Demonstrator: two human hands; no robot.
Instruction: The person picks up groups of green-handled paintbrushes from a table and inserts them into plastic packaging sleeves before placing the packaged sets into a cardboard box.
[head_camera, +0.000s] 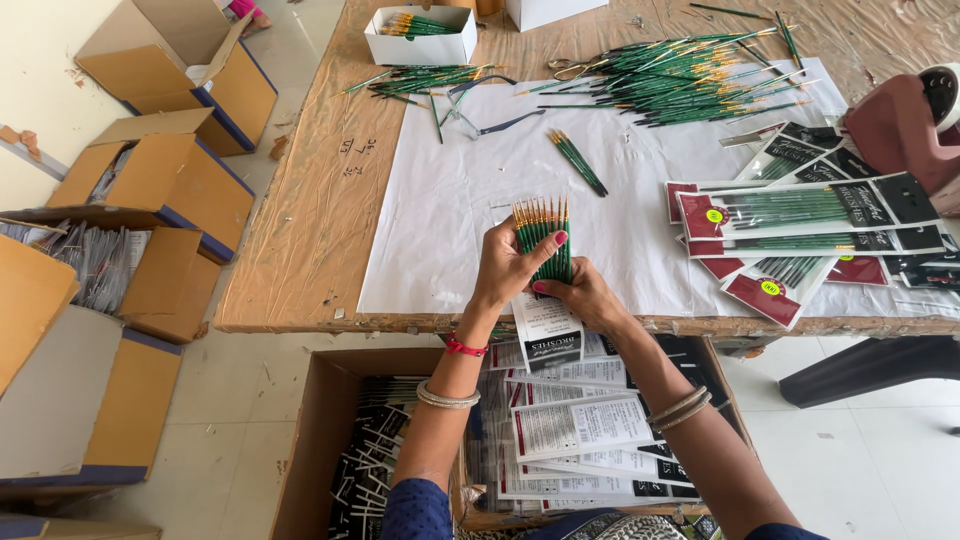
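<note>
My left hand (510, 265) and my right hand (585, 295) together grip a bundle of green-handled paint brushes (541, 222), tips up, fanned in a row at the table's front edge. Below the hands a clear packet with a printed card (547, 335) hangs from the bundle; the brush handles seem to sit inside it. Both hands are closed around the same bundle, the left from the left side, the right from underneath.
A white paper sheet (450, 230) covers the brown table (300, 240). Loose green brushes (690, 75) are heaped at the back, filled packets (800, 225) lie right, a white box (420, 35) at the back. An open carton of packets (580, 430) stands below; more cartons (150, 180) left.
</note>
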